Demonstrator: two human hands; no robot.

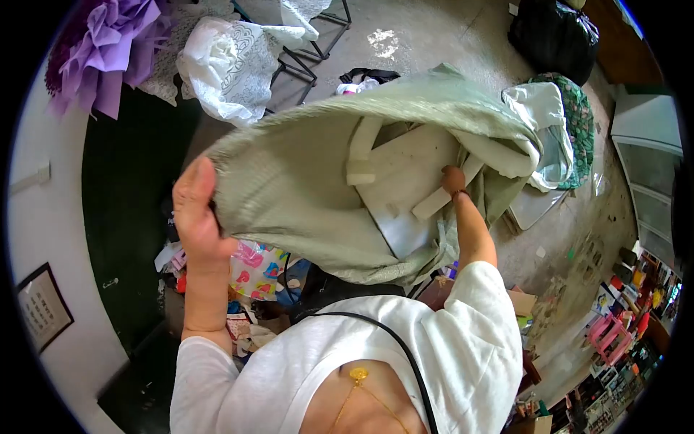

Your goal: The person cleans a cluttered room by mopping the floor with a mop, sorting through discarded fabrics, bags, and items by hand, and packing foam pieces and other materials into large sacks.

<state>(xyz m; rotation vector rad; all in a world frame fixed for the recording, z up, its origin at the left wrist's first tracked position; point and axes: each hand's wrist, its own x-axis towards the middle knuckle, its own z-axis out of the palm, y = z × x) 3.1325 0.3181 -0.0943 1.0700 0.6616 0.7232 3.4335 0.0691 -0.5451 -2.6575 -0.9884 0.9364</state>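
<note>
A large grey-green woven sack (289,181) is spread wide in front of me, its mouth facing me. My left hand (195,210) is closed on the sack's rim at the left, holding it up. Inside the sack lie pale foam-like strips (361,148) and a flat whitish board (408,173). My right hand (453,181) reaches into the opening on the right, its fingers closed by a pale strip (434,204); whether it grips the strip, the board or nothing is hard to make out.
Purple wrapping (108,54) and a white lace cloth (224,69) are at the upper left. A black bag (553,40) and a white sack (542,130) stand at the upper right. Mixed clutter lies below the sack, with a pink stool (611,336) at the far right.
</note>
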